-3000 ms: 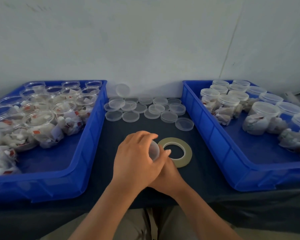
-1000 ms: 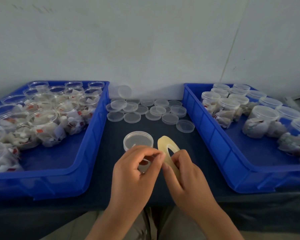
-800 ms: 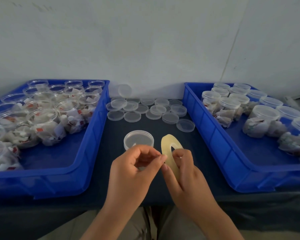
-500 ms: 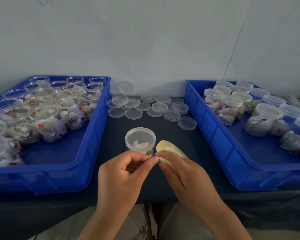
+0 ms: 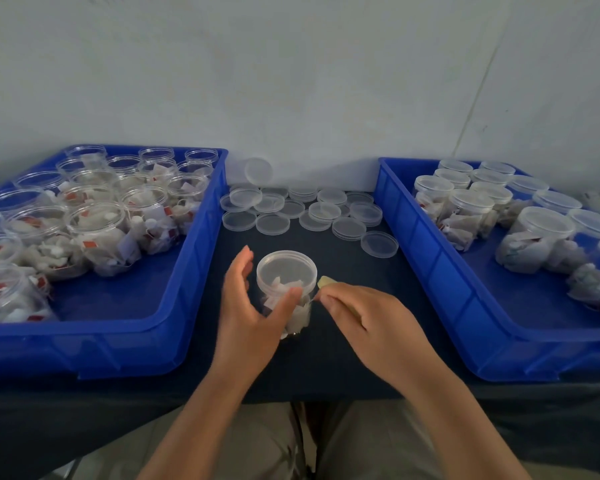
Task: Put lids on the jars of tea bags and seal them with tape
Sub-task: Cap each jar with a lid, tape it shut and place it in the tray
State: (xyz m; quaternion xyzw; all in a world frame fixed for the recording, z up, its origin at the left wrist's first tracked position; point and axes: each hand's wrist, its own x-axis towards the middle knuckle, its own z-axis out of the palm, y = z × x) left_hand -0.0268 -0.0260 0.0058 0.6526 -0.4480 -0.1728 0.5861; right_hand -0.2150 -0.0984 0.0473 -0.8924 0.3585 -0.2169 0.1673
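standing upright on the dark table (image 5: 347, 271) between the two blue bins (image 5: 187, 289), the lidded jar (image 5: 286, 271) sits close in, probably so tape can run round its lid seam. the left hand (image 5: 246, 317) cups it loosely, thumb pressing the near wall just under the lid, fingers straight and clear of the far side. the right hand (image 5: 364, 317), just beside the jar, curls its fingers round the mostly hidden tape roll (image 5: 324, 281).

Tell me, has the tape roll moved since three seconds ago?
Yes. The tape roll lay flat before the lone lid; now the right hand holds it on edge, further left of that lid, beside the jar.
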